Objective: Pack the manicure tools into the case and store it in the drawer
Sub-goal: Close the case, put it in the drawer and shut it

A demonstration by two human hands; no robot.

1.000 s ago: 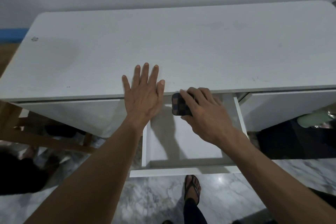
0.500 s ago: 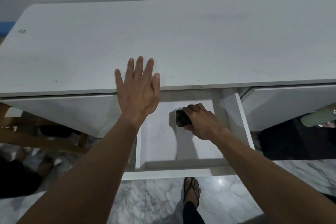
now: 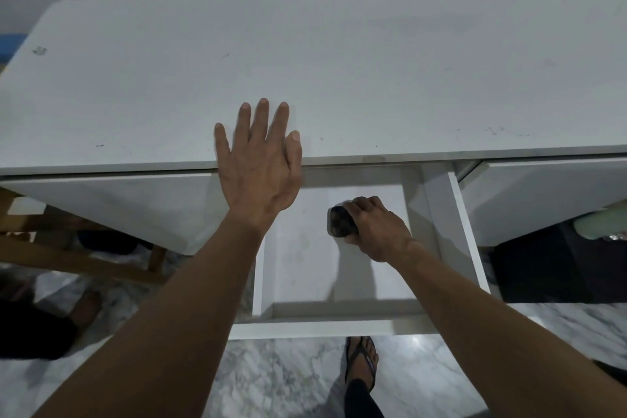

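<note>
The small dark checkered manicure case (image 3: 340, 222) is down inside the open white drawer (image 3: 325, 329), near its back right part. My right hand (image 3: 375, 228) grips the case from the right, fingers curled over its top. My left hand (image 3: 259, 163) lies flat with straight fingers on the front edge of the white desk top (image 3: 305, 61), just left of the drawer opening. The case's right half is hidden under my fingers.
The drawer is pulled out toward me over a marbled floor. A second drawer front (image 3: 549, 200) stands slightly open at the right. A wooden frame (image 3: 84, 258) sits under the desk at the left. My sandalled foot (image 3: 361, 360) is below the drawer front.
My right hand has lowered the case from the desk edge down into the drawer. My left hand has stayed flat on the desk edge.
</note>
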